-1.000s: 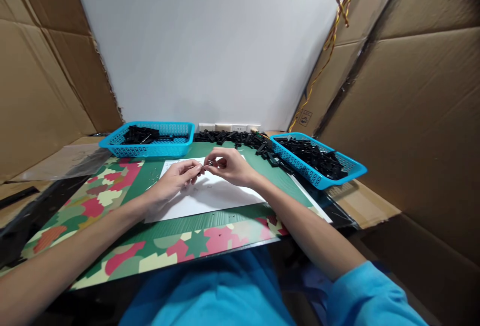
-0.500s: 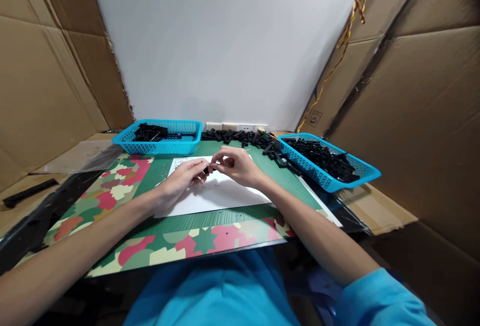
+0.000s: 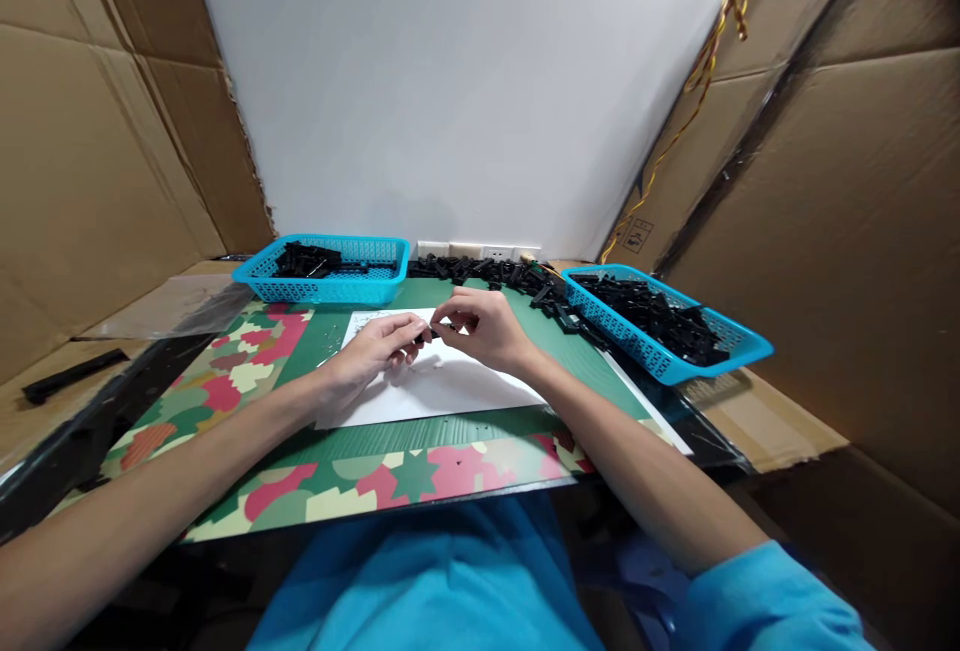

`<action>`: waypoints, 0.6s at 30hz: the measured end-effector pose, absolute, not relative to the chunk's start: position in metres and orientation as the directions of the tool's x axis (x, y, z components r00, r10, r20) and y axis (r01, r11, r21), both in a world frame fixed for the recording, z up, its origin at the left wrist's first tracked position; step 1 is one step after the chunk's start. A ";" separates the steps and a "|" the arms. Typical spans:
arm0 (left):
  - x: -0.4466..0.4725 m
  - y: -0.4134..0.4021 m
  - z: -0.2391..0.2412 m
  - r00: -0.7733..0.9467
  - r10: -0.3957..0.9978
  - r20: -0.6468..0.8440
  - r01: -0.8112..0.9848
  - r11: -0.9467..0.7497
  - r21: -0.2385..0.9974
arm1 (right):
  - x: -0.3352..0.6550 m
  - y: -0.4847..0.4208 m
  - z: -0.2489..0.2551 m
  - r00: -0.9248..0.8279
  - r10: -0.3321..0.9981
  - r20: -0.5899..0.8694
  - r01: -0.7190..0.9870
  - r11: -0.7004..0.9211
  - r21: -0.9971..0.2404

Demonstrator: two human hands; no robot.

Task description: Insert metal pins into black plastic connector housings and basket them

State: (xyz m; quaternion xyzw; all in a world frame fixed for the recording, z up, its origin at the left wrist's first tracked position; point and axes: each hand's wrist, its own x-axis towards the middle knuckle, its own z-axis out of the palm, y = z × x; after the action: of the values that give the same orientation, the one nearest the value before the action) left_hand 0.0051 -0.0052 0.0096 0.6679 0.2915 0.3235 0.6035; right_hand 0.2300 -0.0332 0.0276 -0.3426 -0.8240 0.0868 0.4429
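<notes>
Over a white sheet of paper, my left hand pinches a small black plastic part, mostly covered by the fingers. My right hand meets it from the other side, thumb and forefinger pressed together at the end of the part. Whether those right fingertips hold anything of their own is too small to make out. Tiny loose bits lie on the paper's far left corner, beyond my left hand.
A blue basket with black parts stands back left, another blue basket with many more at right. Between them black parts lie heaped along the wall. A green mat covers the table; cardboard walls rise at both sides.
The whole view has shifted slightly to the right. My hands stay together around the black part, with the right fingers a little more upright and more of the part showing.
</notes>
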 end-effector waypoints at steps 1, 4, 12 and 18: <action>0.005 -0.005 0.009 0.629 0.772 0.092 -0.005 -0.115 0.993 | 0.230 -0.034 0.027 -0.392 0.622 0.678 0.500 0.763 -0.411; 0.005 -0.004 0.007 0.656 0.747 0.111 -0.013 -0.135 0.991 | 0.229 -0.036 0.028 -0.432 0.597 0.676 0.518 0.778 -0.356; 0.004 -0.005 0.007 0.679 0.723 0.128 0.050 -0.220 0.974 | 0.238 -0.043 0.045 -0.483 0.753 0.447 0.574 0.658 -0.488; 0.003 -0.010 0.012 0.687 0.716 0.125 0.074 -0.240 0.968 | 0.241 -0.046 0.049 -0.485 0.782 0.391 0.504 0.615 -0.606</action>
State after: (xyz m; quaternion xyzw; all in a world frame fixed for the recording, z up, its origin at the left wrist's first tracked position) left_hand 0.0027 -0.0100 0.0124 0.7322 0.2697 0.2897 0.5543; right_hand 0.2407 -0.0456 0.0490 -0.3847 -0.8357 0.2105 0.3307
